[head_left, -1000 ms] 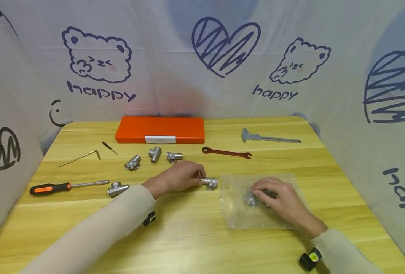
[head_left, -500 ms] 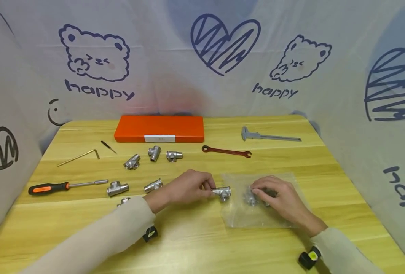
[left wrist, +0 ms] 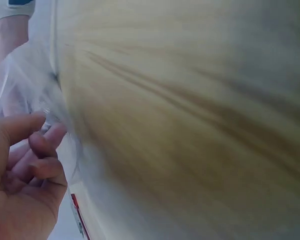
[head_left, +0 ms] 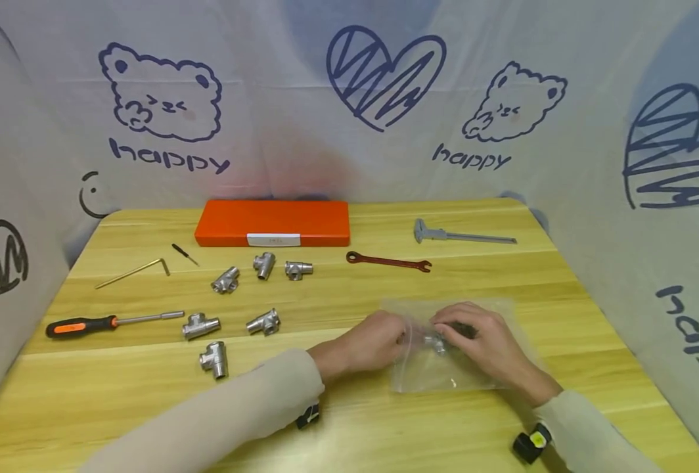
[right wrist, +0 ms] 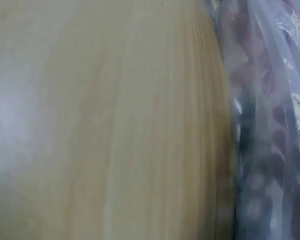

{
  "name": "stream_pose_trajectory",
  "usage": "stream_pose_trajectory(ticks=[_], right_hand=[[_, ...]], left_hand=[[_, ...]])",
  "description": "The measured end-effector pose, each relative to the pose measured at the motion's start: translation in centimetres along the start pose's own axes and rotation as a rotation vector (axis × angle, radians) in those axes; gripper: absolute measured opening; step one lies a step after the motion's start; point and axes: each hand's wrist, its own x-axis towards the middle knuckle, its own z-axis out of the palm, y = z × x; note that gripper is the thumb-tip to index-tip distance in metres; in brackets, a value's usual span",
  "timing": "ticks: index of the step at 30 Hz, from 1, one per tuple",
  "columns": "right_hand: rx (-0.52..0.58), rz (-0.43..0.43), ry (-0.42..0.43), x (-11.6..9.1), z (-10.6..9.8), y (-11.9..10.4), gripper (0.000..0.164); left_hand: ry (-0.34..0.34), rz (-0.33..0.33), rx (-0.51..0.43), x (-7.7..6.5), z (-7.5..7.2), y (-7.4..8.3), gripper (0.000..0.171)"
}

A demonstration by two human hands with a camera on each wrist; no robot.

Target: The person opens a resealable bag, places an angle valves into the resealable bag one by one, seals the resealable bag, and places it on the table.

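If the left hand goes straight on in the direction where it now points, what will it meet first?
The left hand, at the clear plastic bag, would probably first meet the metal fitting seen through the plastic, unless it holds that one; the right hand lies just beyond. Depth is unclear.

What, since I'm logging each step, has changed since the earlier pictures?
The left hand carried a metal fitting rightward to the left edge of the clear bag; whether it has let go can't be told. Its sleeve uncovered another fitting. The right hand still holds the bag; the orange case, wrench and caliper stayed put.
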Motion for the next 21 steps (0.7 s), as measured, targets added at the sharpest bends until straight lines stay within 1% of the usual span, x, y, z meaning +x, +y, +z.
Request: stream_pose_trajectory(ticks=[2,4,6,8,10,12,15,17,19,21], right_hand=[[-0.004,0.005,0.0,0.0,-0.1,0.1,0.019],[-0.002,0.012,-0.003,0.0,-0.2,0.1,0.018],[-0.002,0.016,-0.005,-0.1,-0.2,0.1,0.017],[0.0,0.018,-0.007,-0.1,-0.3,0.1,0.017],[0.0,0.014,-0.007,-0.1,-0.3,0.1,0.018],[-0.003,0.007,-0.004,-0.2,-0.4,0.0,0.018],[-0.003,-0.004,0.006,-0.2,-0.5,-0.1,0.02],[-0.001,-0.008,0.01,-0.3,-0.6,-0.1,0.02],[0.002,-0.01,0.013,-0.3,-0.7,-0.1,0.021],[0.003,-0.007,0.015,-0.3,-0.8,-0.1,0.021]], left_hand=[[-0.025,0.011,-0.025,0.0,-0.2,-0.1,0.019],[-0.04,0.005,-0.042,-0.5,-0.6,-0.6,0.017],[-0.039,-0.013,-0.064,-1.3,-1.3,-1.2,0.016],[-0.028,-0.031,-0.081,-2.5,-2.4,-2.0,0.017],[-0.005,-0.058,-0.094,-3.8,-3.8,-2.8,0.018],[0.029,-0.081,-0.073,-5.3,-5.3,-3.9,0.015],[0.084,-0.122,-0.013,-7.9,-7.9,-5.6,0.013],[0.109,-0.151,0.031,-9.8,-9.5,-6.7,0.013],[0.125,-0.183,0.078,-11.5,-11.0,-7.6,0.013],[0.128,-0.212,0.124,-12.9,-12.1,-8.3,0.013]])
